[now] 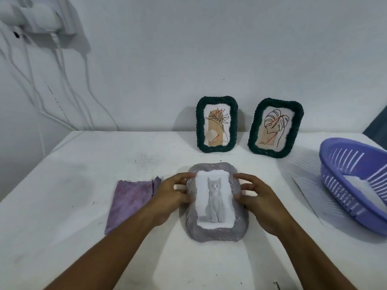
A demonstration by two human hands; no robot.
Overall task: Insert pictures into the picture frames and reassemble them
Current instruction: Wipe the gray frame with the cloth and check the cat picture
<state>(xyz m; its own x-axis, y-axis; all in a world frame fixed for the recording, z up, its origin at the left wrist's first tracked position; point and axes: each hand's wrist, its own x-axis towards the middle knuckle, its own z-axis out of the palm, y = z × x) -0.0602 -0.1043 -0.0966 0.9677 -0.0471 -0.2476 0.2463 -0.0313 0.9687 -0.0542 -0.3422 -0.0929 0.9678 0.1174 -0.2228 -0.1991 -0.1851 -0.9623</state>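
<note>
A: Start big. What carries it all?

B: A white tabletop (83,185) against a pale wall. At its right edge sits a purple basket (354,185) with something white inside; I cannot tell what. To the left lies a purple cloth (130,203).

A: And the frames?

B: Two green frames (216,124) stand upright at the back, side by side, each already showing a plant drawing. A grey frame (215,232) lies near the front edge, face up, with a cat picture (214,200) showing in its opening.

A: The hands?

B: The left hand (171,197) grips the grey frame's left side, fingers curled at the rim. The right hand (258,197) grips the right side likewise.

A: So which step?

B: I judge the third frame is loaded and reassembled, or nearly; its back is hidden, so I cannot confirm it is closed.

A: Next move?

B: Probably lifting it by both sides, checking the picture sits straight, then standing it upright beside the green pair without knocking them.
</note>
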